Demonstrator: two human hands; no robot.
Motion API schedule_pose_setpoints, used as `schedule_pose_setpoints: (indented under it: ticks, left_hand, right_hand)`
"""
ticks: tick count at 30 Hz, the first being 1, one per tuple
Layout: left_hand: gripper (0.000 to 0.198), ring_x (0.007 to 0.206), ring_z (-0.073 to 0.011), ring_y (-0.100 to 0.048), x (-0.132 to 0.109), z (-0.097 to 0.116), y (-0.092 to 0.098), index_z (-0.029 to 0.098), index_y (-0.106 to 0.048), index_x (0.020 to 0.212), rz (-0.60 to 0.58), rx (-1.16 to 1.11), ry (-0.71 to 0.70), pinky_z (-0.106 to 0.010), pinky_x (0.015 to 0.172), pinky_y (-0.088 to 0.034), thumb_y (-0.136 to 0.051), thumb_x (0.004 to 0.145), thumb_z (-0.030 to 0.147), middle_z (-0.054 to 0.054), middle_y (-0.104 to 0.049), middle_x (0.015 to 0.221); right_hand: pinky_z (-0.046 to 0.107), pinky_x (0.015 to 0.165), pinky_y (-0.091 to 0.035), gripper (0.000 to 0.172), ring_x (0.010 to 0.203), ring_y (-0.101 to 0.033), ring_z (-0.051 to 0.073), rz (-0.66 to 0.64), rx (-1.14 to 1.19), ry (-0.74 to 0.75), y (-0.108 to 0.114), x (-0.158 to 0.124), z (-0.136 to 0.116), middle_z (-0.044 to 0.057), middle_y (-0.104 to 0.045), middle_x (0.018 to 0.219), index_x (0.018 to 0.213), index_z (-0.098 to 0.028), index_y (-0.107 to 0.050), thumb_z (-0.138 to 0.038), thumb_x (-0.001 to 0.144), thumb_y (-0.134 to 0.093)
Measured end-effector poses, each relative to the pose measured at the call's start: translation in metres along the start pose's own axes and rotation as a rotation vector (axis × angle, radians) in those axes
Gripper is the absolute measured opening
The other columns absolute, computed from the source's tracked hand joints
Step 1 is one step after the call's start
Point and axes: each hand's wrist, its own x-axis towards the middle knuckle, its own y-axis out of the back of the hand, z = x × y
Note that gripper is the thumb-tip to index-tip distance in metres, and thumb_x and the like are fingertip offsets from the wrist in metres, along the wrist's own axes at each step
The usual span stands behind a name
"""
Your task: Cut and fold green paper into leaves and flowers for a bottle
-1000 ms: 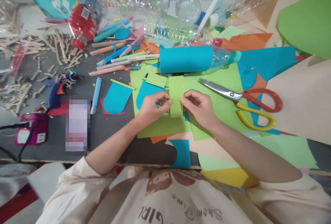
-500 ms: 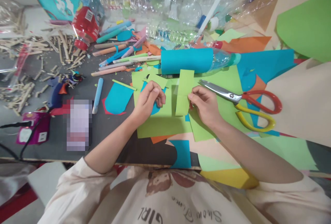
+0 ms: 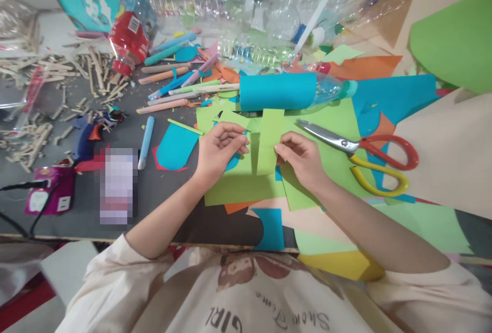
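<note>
My right hand (image 3: 302,158) pinches the right edge of a light green paper strip (image 3: 271,141) between thumb and fingers. The strip stands upright with a crease across it. Just left of it, my left hand (image 3: 222,152) hovers with loosely bent fingers, thumb and forefinger apart, nothing visible in them. Under both hands lie larger green paper sheets (image 3: 230,189), and a blue cut piece is partly hidden behind my left hand. To the right rest scissors (image 3: 348,144) with red and yellow handles. Above the strip lies a plastic bottle wrapped in blue paper (image 3: 279,91).
Glue sticks or pens and coloured scraps are heaped behind, near a red-labelled bottle (image 3: 128,41). Clear plastic bottles (image 3: 253,20) line the back. Left are broken wooden sticks (image 3: 34,141), a blue glue gun (image 3: 84,141), a purple box (image 3: 49,189) and a blurred-out phone-like object (image 3: 118,184).
My left hand has loosened from a curled shape, its fingers now further apart. My right hand has shifted slightly left and down with the green paper strip.
</note>
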Motion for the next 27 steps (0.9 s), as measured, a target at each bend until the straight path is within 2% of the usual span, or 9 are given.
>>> schedule_pose_setpoints:
  ticks: [7,10,12,16,20,23,25,27]
  left_hand:
    - [0.036,0.066,-0.014,-0.071,0.0,0.001,0.002,0.019,-0.058,0.085,0.008,0.019,0.009,-0.024,0.064,-0.058,-0.082,0.066,0.037,0.002,-0.068,0.068]
    - [0.033,0.064,-0.0152,-0.071,0.0,0.001,0.002,0.019,-0.06,0.087,-0.012,0.008,0.059,-0.027,0.063,-0.058,-0.078,0.071,0.041,0.0,-0.071,0.071]
    - [0.03,0.059,-0.0136,-0.068,0.0,0.001,0.002,0.019,-0.061,0.088,-0.033,0.006,0.042,-0.026,0.059,-0.057,-0.074,0.076,0.043,0.0,-0.07,0.07]
    - [0.025,0.04,-0.0068,-0.052,-0.001,0.002,0.002,0.021,-0.058,0.086,-0.087,0.019,-0.074,-0.022,0.044,-0.045,-0.067,0.083,0.044,0.005,-0.059,0.06]
    - [0.019,0.032,-0.0066,-0.033,-0.007,0.004,0.002,0.022,-0.057,0.091,-0.137,0.061,-0.049,-0.023,0.036,-0.031,-0.058,0.09,0.041,0.01,-0.041,0.046]
    - [0.016,0.032,-0.0073,-0.027,-0.01,0.002,0.003,0.022,-0.059,0.095,-0.147,0.163,-0.046,-0.023,0.036,-0.026,-0.057,0.09,0.037,0.012,-0.034,0.039]
    - [0.016,0.036,-0.0078,-0.034,-0.009,-0.003,0.004,0.022,-0.061,0.097,-0.117,0.26,-0.118,-0.023,0.04,-0.032,-0.06,0.089,0.035,0.011,-0.037,0.042]
    - [0.023,0.054,-0.0108,-0.055,-0.006,-0.009,0.005,0.022,-0.061,0.103,-0.072,0.343,-0.25,-0.024,0.053,-0.046,-0.065,0.086,0.037,0.005,-0.055,0.06]
  right_hand:
    - [0.026,0.049,-0.044,0.038,0.046,-0.051,0.011,0.021,0.008,-0.006,0.001,0.001,0.004,-0.005,-0.052,0.05,0.064,-0.022,-0.055,-0.054,0.073,-0.073]
    - [0.026,0.048,-0.044,0.035,0.046,-0.051,0.011,0.025,0.017,-0.008,0.002,0.0,0.005,-0.005,-0.052,0.051,0.065,-0.022,-0.056,-0.051,0.075,-0.073]
    - [0.025,0.048,-0.043,0.032,0.046,-0.052,0.01,0.026,0.03,-0.007,0.002,0.0,0.006,-0.005,-0.053,0.05,0.065,-0.022,-0.056,-0.047,0.075,-0.073]
    - [0.024,0.047,-0.043,0.024,0.045,-0.052,0.01,0.021,0.064,0.004,0.003,0.0,0.007,-0.006,-0.054,0.05,0.065,-0.022,-0.058,-0.036,0.077,-0.073]
    - [0.023,0.047,-0.043,0.018,0.045,-0.053,0.009,0.019,0.082,0.002,0.003,0.0,0.008,-0.006,-0.054,0.051,0.065,-0.022,-0.059,-0.027,0.078,-0.07]
    - [0.023,0.047,-0.044,0.018,0.045,-0.053,0.009,0.02,0.086,0.004,0.003,0.0,0.009,-0.006,-0.054,0.051,0.065,-0.021,-0.058,-0.026,0.078,-0.07]
    - [0.022,0.046,-0.044,0.018,0.045,-0.053,0.009,0.023,0.088,0.004,0.002,0.0,0.009,-0.006,-0.054,0.051,0.065,-0.021,-0.058,-0.026,0.078,-0.07]
    - [0.022,0.046,-0.043,0.017,0.045,-0.053,0.009,0.022,0.086,0.004,0.003,0.0,0.01,-0.006,-0.054,0.051,0.065,-0.021,-0.059,-0.027,0.078,-0.07]
